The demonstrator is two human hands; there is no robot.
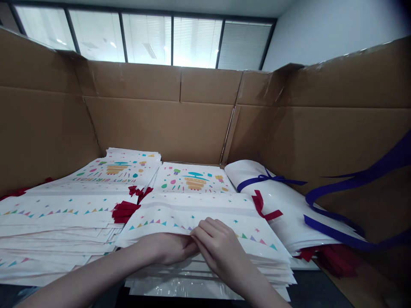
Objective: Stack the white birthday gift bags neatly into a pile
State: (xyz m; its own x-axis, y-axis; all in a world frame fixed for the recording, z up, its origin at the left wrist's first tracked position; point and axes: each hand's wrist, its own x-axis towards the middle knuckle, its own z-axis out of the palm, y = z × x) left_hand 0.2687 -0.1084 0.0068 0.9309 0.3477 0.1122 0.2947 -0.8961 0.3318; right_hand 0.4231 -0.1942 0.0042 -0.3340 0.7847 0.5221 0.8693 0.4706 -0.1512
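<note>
A white printed bag (173, 211) with coloured pennants, stars and a red ribbon lies uppermost on the middle stack. My left hand (175, 249) is at its near edge, partly beneath it, and closed on the edge with fingers partly hidden. Against it, my right hand (215, 240) pinches the same edge from above, fingers bent. The two hands touch at the middle of the edge, which is slightly lifted. Behind, a cake print (195, 183) shows on the far part of the stack. Red ribbon (268, 211) sticks out at the bag's right side.
At left stands another stack of printed bags (64, 203) with red ribbon bunches (126, 211). On the right lies a rolled white bundle (272, 201) tied with blue ribbon (334, 182). Tall cardboard walls (157, 128) enclose the stacks at the back and both sides.
</note>
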